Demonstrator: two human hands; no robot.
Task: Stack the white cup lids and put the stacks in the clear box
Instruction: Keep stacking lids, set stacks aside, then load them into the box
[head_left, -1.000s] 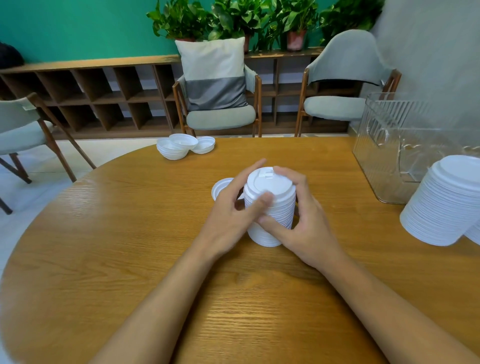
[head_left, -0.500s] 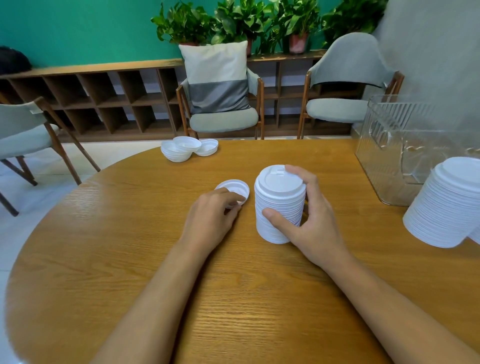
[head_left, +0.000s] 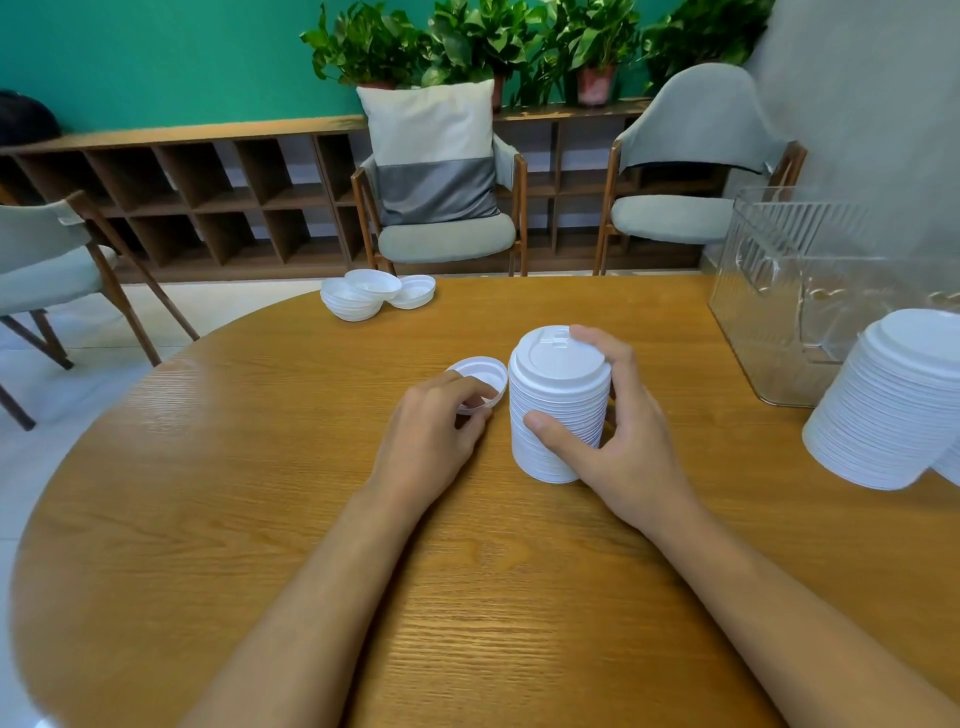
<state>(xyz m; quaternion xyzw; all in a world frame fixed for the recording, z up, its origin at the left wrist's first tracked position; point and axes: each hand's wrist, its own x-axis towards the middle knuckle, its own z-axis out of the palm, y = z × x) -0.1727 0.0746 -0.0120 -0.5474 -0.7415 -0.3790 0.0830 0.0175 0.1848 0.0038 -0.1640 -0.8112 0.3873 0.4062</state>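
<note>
A tall stack of white cup lids (head_left: 558, 395) stands upright in the middle of the round wooden table (head_left: 260, 467). My right hand (head_left: 618, 431) grips it, thumb on the front and fingers round the far side and top. Just left of the stack a single upturned lid (head_left: 480, 376) is tilted up, and my left hand (head_left: 431, 436) pinches its near rim. The clear box (head_left: 779, 291) stands at the right edge of the table. A second, larger lid stack (head_left: 893, 400) leans in front of the box.
Several loose upturned lids (head_left: 374, 293) lie in a small pile at the table's far edge. Three grey chairs stand around the table, one with a cushion (head_left: 434, 150). A low wooden shelf with plants runs along the green wall.
My left hand left the stack and moved left to the single lid, which it now pinches and tilts up. My right hand keeps its hold on the stack.
</note>
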